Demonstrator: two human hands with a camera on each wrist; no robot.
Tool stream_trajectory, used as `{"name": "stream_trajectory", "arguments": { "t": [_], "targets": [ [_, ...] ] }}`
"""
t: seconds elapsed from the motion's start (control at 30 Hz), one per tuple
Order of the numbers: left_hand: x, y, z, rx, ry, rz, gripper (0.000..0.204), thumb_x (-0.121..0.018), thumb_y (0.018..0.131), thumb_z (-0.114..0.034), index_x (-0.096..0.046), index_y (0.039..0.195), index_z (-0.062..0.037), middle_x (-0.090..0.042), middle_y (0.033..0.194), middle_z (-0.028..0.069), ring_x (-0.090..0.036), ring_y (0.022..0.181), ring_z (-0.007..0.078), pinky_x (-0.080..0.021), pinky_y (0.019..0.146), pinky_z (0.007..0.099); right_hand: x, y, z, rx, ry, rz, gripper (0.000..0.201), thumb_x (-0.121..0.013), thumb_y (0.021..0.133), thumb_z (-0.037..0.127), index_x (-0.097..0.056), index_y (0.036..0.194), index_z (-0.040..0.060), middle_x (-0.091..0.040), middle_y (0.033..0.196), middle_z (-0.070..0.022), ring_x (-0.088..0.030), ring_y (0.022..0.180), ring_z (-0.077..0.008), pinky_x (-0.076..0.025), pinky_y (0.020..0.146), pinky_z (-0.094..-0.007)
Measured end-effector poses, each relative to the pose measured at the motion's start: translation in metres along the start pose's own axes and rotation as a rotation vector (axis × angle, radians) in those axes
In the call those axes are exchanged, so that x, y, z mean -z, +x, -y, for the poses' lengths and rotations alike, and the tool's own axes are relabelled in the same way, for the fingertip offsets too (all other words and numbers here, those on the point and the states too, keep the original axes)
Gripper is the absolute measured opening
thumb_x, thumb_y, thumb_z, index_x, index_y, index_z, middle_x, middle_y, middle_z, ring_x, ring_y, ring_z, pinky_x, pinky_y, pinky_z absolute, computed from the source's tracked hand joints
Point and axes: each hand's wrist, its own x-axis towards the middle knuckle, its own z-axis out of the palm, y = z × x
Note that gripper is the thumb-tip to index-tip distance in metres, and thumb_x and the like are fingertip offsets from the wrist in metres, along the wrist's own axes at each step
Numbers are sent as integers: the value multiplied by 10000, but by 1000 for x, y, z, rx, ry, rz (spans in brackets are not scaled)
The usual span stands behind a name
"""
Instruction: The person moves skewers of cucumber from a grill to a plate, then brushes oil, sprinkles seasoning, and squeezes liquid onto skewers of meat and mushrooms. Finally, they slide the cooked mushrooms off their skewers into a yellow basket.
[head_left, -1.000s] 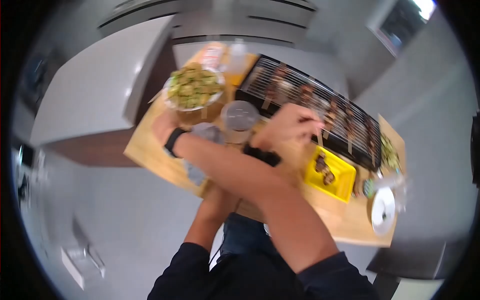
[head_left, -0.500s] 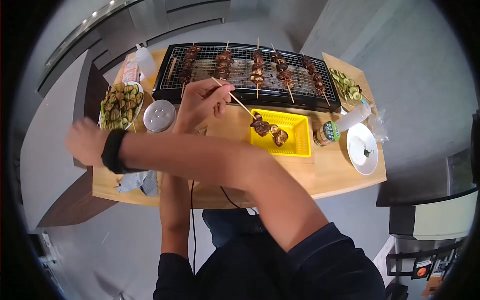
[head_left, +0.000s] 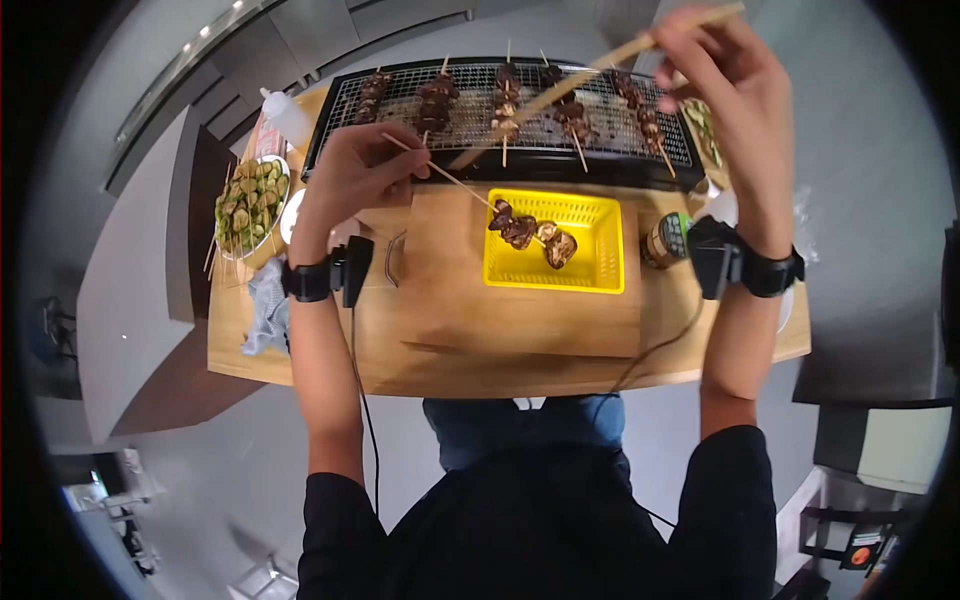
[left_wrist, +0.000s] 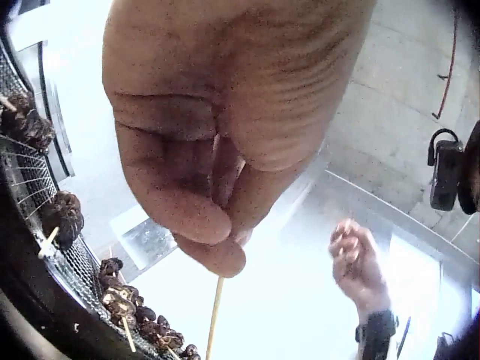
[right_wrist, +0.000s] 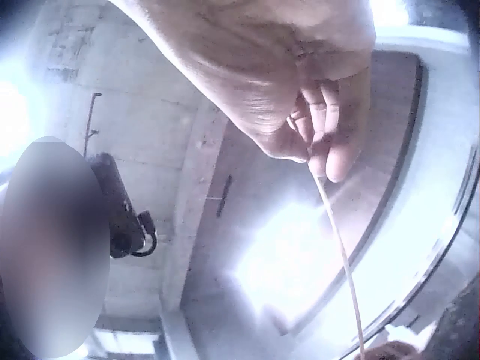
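Observation:
My left hand (head_left: 355, 180) pinches a thin skewer (head_left: 455, 183), whose far end reaches dark browned pieces (head_left: 515, 229) over the yellow basket (head_left: 614, 270). In the left wrist view, the left hand (left_wrist: 210, 142) pinches this skewer (left_wrist: 216, 311) between thumb and fingertips. Raised at the upper right, my right hand (head_left: 745, 120) pinches a long pale wooden stick (head_left: 590, 75) that slants down left across the grill. The right wrist view shows the right hand (right_wrist: 300, 90) with the stick (right_wrist: 341, 247) running down from its fingertips.
A black grill (head_left: 470, 110) with several browned skewers spans the back. At left are a plate of green slices (head_left: 250, 205), a squeeze bottle (head_left: 287, 118) and a grey cloth (head_left: 268, 305). A green-lidded jar (head_left: 665, 240) stands right of the basket.
The right arm has swung from the far left, across the left arm, to the upper right, and its hand now holds a stick. The left hand still holds its skewer, slightly further left.

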Motion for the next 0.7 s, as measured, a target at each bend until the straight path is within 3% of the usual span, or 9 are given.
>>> {"name": "stream_trajectory", "arguments": {
  "t": [0.1,0.23,0.27,0.5,0.57,0.63,0.67,0.7],
  "targets": [
    [3,-2,-22,75,228,26,93,-644,895,-54,-653,964,8,-678,764,37,-603,595,61,-433,485,193,54,-19,-47,-184,-60,92,222,-658,917,138,-578,1086,17,-656,893,-32,-578,695,-84,-491,586,-211],
    [-8,0,-54,139,515,49,78,-685,838,-48,-692,899,1,-677,739,28,-582,558,55,-419,475,202,54,-15,-65,-235,-43,221,212,-632,924,97,-537,1106,45,-640,865,-39,-581,696,-81,-489,577,-205],
    [-16,-1,-63,127,593,55,82,-683,832,-46,-694,874,24,-667,721,50,-591,553,84,-444,488,236,53,-10,-71,-151,-48,254,200,-613,937,111,-530,1110,54,-631,843,-27,-587,698,-78,-493,574,-207],
    [-33,-14,-64,-115,950,185,170,-659,868,-91,-696,968,41,-680,760,149,-626,599,233,-496,615,307,43,-14,-85,-194,-25,256,126,-570,976,156,-541,1040,51,-658,880,-16,-616,738,-76,-525,630,-210],
    [-34,-23,-67,-77,1030,184,178,-651,869,-98,-688,964,47,-682,784,166,-632,628,262,-499,641,322,45,-16,-88,-168,-30,252,135,-577,975,172,-550,1026,50,-673,879,-21,-631,749,-84,-527,640,-214],
    [-31,-30,-68,-57,945,84,158,-638,873,-78,-686,960,45,-685,783,160,-628,639,261,-491,646,324,51,-14,-85,-50,-81,242,136,-581,972,170,-557,1025,47,-688,857,-35,-658,747,-100,-537,640,-225],
    [-30,-33,-68,-55,950,92,158,-638,873,-78,-686,960,45,-685,783,160,-628,639,261,-491,646,324,53,-17,-56,-29,-109,157,142,-668,874,68,-570,958,10,-691,776,-131,-661,701,-234,-502,663,-331],
    [-27,-38,-68,-47,960,64,153,-631,879,-68,-684,965,46,-673,756,150,-620,633,256,-481,638,319,53,-21,-49,-36,-104,153,142,-668,874,68,-570,958,10,-691,776,-131,-661,701,-234,-502,663,-331]
  ]
}}
